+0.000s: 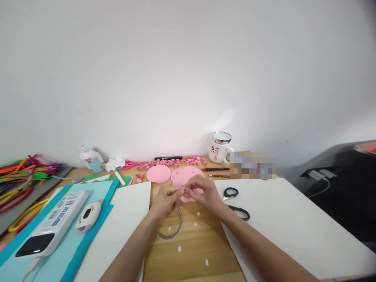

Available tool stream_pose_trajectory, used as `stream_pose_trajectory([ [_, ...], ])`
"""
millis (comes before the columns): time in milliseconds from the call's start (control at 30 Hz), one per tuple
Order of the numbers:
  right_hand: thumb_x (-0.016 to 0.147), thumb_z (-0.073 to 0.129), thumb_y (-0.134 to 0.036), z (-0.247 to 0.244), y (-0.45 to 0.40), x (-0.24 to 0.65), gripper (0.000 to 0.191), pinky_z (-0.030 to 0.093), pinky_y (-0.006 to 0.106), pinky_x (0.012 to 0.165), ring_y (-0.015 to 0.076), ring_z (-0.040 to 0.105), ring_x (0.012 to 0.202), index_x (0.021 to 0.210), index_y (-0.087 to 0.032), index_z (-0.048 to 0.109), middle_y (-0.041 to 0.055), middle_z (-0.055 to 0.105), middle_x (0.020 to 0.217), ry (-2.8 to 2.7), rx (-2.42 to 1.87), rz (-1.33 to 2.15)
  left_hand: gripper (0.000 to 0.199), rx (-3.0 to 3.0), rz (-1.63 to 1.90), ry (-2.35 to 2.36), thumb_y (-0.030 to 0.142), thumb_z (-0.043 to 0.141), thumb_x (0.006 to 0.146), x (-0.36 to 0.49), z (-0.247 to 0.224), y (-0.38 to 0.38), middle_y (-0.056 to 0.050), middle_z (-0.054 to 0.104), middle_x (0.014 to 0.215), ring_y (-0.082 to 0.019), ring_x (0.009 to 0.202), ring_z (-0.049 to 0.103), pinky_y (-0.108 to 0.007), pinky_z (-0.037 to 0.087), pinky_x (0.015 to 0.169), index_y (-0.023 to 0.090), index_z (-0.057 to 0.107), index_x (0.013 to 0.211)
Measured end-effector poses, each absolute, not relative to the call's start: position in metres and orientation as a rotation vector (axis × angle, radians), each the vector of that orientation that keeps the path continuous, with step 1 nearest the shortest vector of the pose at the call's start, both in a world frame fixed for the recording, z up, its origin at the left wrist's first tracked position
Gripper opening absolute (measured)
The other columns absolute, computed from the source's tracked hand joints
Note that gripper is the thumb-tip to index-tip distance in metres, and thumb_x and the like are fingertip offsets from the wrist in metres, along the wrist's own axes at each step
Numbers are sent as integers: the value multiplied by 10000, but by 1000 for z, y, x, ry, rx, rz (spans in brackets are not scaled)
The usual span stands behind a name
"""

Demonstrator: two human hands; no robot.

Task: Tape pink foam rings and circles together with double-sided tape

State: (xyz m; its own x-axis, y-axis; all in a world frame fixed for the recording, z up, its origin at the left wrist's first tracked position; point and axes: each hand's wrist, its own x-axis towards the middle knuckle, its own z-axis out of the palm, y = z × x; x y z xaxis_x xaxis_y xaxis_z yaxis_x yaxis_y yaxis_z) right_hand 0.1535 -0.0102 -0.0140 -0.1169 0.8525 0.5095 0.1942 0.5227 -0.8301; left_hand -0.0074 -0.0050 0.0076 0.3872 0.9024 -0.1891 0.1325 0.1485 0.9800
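Over the middle of the table, my left hand (pixel 166 201) and my right hand (pixel 205 192) meet fingertip to fingertip. Both are closed in a pinch on a small pink paper piece (pixel 185 188), mostly hidden by the fingers. Just behind them lie cut pink paper pieces (pixel 190 172) and a stack of pink paper circles (pixel 158 174). Partly under my left hand is a tape roll (pixel 181 223), lying flat. Several small white squares (pixel 179 249) are scattered on the wood nearby. Black-handled scissors (pixel 231 192) lie to the right of my right hand.
Small pink rolled pieces (pixel 192 160), a black marker (pixel 169 158) and a white mug (pixel 219 150) line the back. White sheets (pixel 282 227) cover the right side. At left are a white device (pixel 55 223) on blue paper, a bottle (pixel 91 158) and coloured pipe cleaners (pixel 23 176).
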Motion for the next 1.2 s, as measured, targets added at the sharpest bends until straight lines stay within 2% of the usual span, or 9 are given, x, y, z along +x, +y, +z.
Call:
stream_pose_trajectory([
  [100,720,602,-248,-16,-9,155,86,511,268,578,163,572,717,760,-218,672,56,604,785,-1596,-913,694,422,1349,739,1045,482,596,674,-7,10,-6,59,405,277,-26,263,223,-184,120,333,85,699,776],
  [200,720,610,-269,-18,-7,155,108,521,285,627,171,594,739,788,-218,675,59,633,832,-1549,-920,786,419,1355,730,1043,480,603,667,-6,12,-7,59,401,271,-28,260,224,-186,124,333,89,704,777],
  [400,664,663,-364,-17,-7,154,182,524,272,610,158,597,647,733,-196,669,35,644,725,-1409,-959,1005,404,1321,733,1041,464,625,661,-6,10,-6,65,388,258,-27,253,213,-193,94,340,93,697,804],
  [900,617,707,-358,-16,-7,155,230,511,284,570,162,614,605,759,-181,670,39,674,696,-1301,-969,1036,403,1290,739,1054,489,620,648,-3,16,-9,72,397,259,-18,229,205,-185,79,316,102,677,746],
  [1067,608,716,-369,-12,-9,154,230,497,272,524,146,596,527,679,-168,628,15,642,591,-1280,-930,1103,349,1268,780,1026,435,654,635,-2,16,-10,61,428,272,-19,233,229,-187,74,314,100,677,733],
  [1200,588,736,-347,-13,-9,153,244,484,254,507,143,601,520,682,-165,605,12,641,581,-1217,-914,1150,341,1241,797,1005,422,659,635,-1,15,-10,45,473,302,-20,238,249,-184,86,306,99,676,744],
])
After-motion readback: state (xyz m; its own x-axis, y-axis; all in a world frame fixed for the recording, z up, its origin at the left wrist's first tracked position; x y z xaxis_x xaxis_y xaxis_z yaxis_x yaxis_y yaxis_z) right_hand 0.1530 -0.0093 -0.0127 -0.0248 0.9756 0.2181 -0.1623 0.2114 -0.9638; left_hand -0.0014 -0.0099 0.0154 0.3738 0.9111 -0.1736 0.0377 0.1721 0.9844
